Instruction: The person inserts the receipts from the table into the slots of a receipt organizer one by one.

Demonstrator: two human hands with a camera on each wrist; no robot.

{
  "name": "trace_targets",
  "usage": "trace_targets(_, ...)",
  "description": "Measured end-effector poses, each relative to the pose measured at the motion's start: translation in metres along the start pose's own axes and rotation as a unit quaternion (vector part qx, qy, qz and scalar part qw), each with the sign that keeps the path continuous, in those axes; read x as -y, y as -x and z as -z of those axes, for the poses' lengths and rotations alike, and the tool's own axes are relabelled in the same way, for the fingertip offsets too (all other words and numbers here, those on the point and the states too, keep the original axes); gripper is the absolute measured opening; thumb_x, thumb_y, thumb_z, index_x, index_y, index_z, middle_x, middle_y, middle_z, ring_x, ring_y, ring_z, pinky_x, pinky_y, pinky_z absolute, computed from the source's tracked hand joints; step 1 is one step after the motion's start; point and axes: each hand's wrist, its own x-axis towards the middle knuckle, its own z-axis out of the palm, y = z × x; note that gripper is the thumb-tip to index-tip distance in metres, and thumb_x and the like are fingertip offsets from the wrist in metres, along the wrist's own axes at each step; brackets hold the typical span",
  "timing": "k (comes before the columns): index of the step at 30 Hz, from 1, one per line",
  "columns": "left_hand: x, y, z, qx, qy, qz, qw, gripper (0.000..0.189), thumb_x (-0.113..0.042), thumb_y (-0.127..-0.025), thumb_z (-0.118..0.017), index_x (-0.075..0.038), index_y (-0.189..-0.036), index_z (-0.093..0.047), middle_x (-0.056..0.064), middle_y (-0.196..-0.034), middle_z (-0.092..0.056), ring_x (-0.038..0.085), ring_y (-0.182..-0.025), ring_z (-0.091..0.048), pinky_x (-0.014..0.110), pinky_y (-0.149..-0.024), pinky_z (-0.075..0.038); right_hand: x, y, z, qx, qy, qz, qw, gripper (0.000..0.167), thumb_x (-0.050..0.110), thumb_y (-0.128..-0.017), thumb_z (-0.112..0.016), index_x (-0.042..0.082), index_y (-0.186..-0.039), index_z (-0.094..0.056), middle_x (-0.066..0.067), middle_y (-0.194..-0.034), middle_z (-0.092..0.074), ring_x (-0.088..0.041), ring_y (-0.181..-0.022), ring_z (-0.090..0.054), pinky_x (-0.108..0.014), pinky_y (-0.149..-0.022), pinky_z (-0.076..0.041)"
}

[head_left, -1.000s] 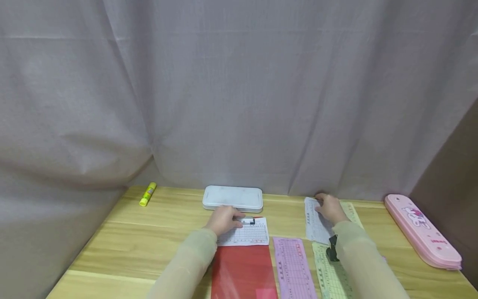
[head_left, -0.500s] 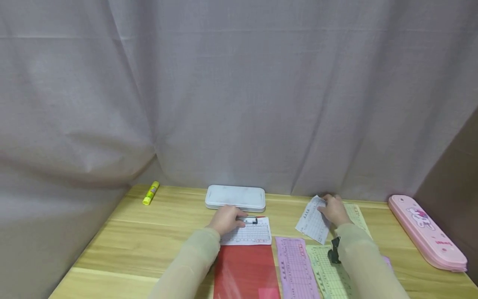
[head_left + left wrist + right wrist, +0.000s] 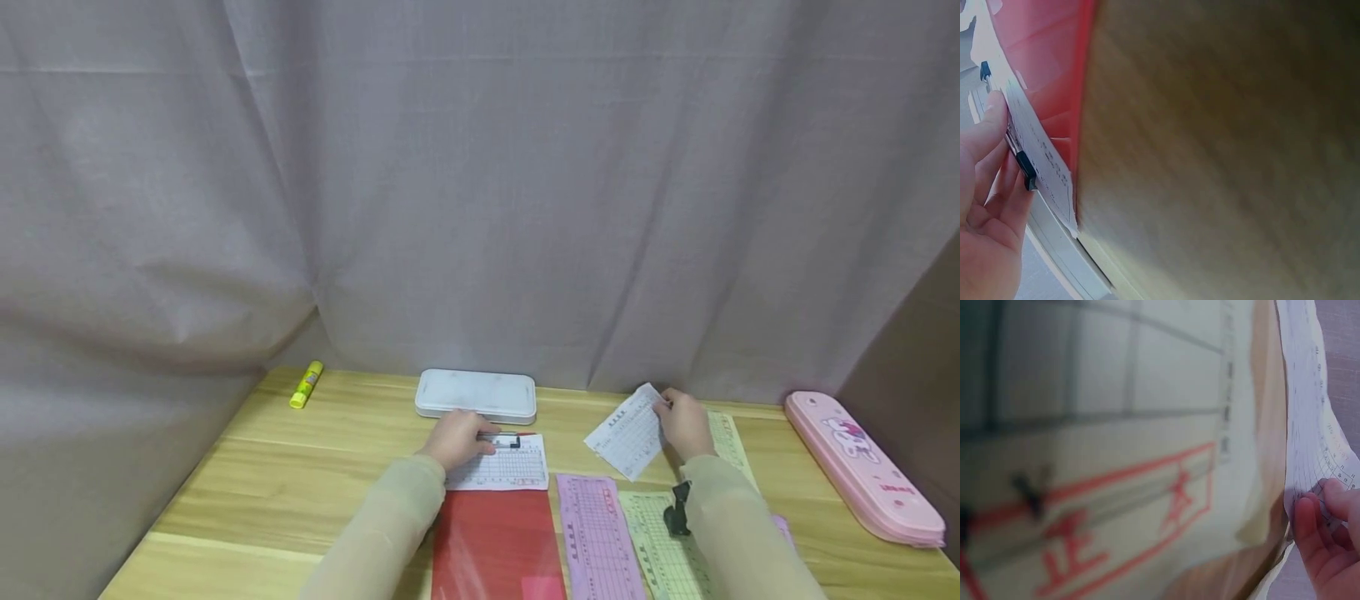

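A red clipboard or folder [image 3: 495, 542] lies at the front middle in the head view, a white printed form [image 3: 510, 477] across its top. My left hand [image 3: 456, 442] grips the metal clip [image 3: 1025, 167] with black ends at its upper edge; thumb and fingers lie on either side of it in the left wrist view. On the right, my right hand [image 3: 687, 423] pinches a white printed slip [image 3: 626, 433] by its upper right part, and the slip is tilted. In the right wrist view the thumb and fingers [image 3: 1309, 525] bend the paper's edge.
A purple form [image 3: 600, 533] and a yellow-green form [image 3: 652, 533] lie right of the red board. Another yellow-green form [image 3: 731, 446] shows beyond my right hand. A white case [image 3: 476, 392] stands at the back, a yellow glue stick [image 3: 306, 385] left, a pink pencil case [image 3: 862, 467] right.
My right hand has lifted the white slip and turned it askew, moving slightly right. More of the yellow-green form beneath now shows. The left hand keeps its hold on the clip.
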Motion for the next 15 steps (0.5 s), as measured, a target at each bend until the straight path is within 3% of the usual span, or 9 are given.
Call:
trace_targets(3,0.000,0.000,0.000,-0.001,0.002,-0.001,1.0000,0.031,-0.025,-0.076,-0.079,-0.020,-0.106,-0.075,-0.005,-0.102,-0.072,0.013,-0.100,-0.066,0.029,-0.087,-0.051,0.002,0.002,0.005,0.003,0.004,-0.002,1.0000,0.021,0.006,-0.092,-0.054,-0.012,-0.102,-0.060,-0.024,-0.088,-0.062,-0.029,-0.073,-0.055,-0.039,-0.061,-0.045)
trace_targets(8,-0.001,0.000,0.001,-0.002,0.002,-0.001,1.0000,0.031,-0.025,-0.076,-0.079,-0.019,-0.106,-0.075,-0.006,-0.102,-0.072,0.013,-0.100,-0.066,0.028,-0.087,-0.051,0.003,0.004,0.018,0.001,0.019,0.004,0.9998,0.023,0.010,-0.092,-0.056,-0.011,-0.102,-0.061,-0.025,-0.088,-0.062,-0.033,-0.074,-0.056,-0.044,-0.062,-0.045)
trace_targets(15,-0.001,0.001,0.000,-0.003,0.000,0.000,1.0000,0.031,-0.026,-0.076,-0.079,-0.020,-0.105,-0.075,-0.006,-0.102,-0.072,0.013,-0.099,-0.066,0.028,-0.087,-0.051,0.001,0.006,0.028,0.028,-0.045,-0.014,0.9985,0.029,0.016,-0.093,-0.058,-0.011,-0.099,-0.063,-0.015,-0.080,-0.060,-0.020,-0.069,-0.050,-0.028,-0.056,-0.041)
